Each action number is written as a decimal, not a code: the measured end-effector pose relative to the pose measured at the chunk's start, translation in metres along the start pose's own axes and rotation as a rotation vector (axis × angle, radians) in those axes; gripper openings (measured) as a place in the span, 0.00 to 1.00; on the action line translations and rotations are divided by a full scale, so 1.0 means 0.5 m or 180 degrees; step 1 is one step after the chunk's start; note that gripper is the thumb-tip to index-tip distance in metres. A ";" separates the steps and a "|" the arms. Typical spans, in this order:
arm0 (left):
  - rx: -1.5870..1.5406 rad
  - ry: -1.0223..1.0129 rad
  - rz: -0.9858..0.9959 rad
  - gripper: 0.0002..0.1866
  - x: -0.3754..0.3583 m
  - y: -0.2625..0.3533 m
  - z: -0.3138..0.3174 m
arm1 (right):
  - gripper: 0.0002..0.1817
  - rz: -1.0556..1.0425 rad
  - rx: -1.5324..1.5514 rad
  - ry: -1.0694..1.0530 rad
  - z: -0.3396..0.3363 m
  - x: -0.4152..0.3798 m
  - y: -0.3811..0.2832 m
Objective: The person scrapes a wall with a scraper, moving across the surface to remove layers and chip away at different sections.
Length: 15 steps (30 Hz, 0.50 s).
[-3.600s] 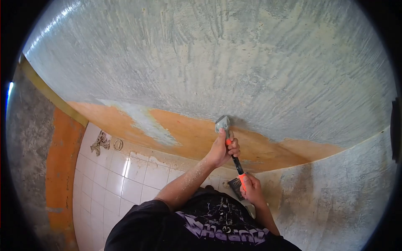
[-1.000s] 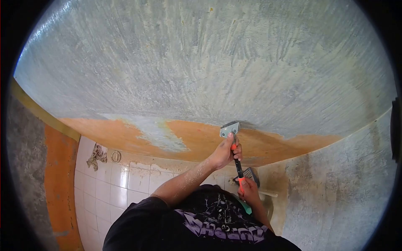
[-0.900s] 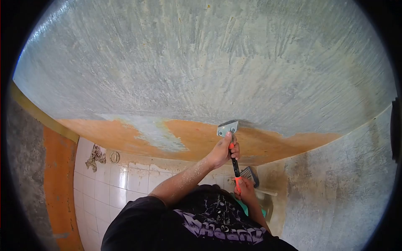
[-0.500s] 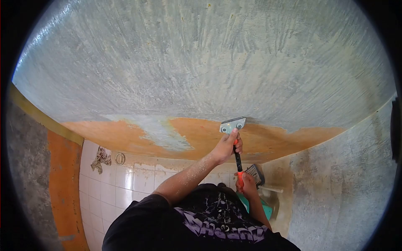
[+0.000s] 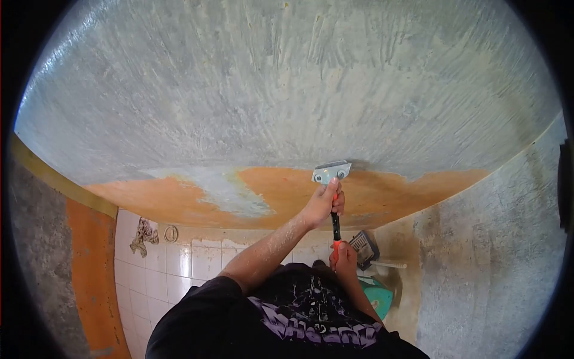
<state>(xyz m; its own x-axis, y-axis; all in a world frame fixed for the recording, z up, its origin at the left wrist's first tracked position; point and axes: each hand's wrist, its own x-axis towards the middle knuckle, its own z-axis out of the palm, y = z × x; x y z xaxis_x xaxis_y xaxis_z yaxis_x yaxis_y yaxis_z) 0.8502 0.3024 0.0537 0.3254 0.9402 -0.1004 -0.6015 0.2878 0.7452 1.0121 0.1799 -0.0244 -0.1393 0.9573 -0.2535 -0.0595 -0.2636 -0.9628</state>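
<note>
A long-handled scraper (image 5: 336, 224) with a black and orange handle is in both hands. My left hand (image 5: 321, 205) is wrapped round the upper handle just below the metal head, its thumb stretched up along it. Lower down, my right hand (image 5: 345, 260) grips the orange end of the handle. The scraper's bolted metal head (image 5: 332, 173) lies against the wall (image 5: 287, 113), where bare grey plaster meets a band of orange paint (image 5: 293, 194). Pale dust specks cover my left forearm.
White floor tiles (image 5: 179, 263) lie below, with a crumpled cloth (image 5: 143, 235) and a ring-shaped roll (image 5: 171, 233) near the wall. On the right stand a dark grey slotted object (image 5: 363, 248) and a green container (image 5: 376, 297). Side walls (image 5: 478, 257) close in both sides.
The scraper head has moved slightly up and left on the wall and its handle is more upright. Both hands have kept their grip, and more of the green container shows.
</note>
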 end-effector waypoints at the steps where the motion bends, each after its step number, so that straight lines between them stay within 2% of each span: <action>1: -0.0030 0.0043 -0.0063 0.24 -0.002 -0.007 -0.001 | 0.22 0.0029 -0.0032 0.0021 -0.006 -0.008 0.016; 8: -0.0078 0.0068 -0.0126 0.23 -0.002 -0.022 -0.015 | 0.23 0.0003 -0.0120 0.0062 -0.007 -0.005 0.038; 15: 0.0101 0.0249 -0.0006 0.24 -0.002 -0.011 -0.001 | 0.25 0.0284 0.0123 -0.0164 -0.027 0.003 0.031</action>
<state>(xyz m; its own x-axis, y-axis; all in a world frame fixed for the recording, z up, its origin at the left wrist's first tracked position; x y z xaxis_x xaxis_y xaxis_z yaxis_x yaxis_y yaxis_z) 0.8528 0.2997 0.0494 0.2678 0.9514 -0.1521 -0.5771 0.2848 0.7654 1.0242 0.1791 -0.0410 -0.1963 0.9226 -0.3320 -0.0826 -0.3529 -0.9320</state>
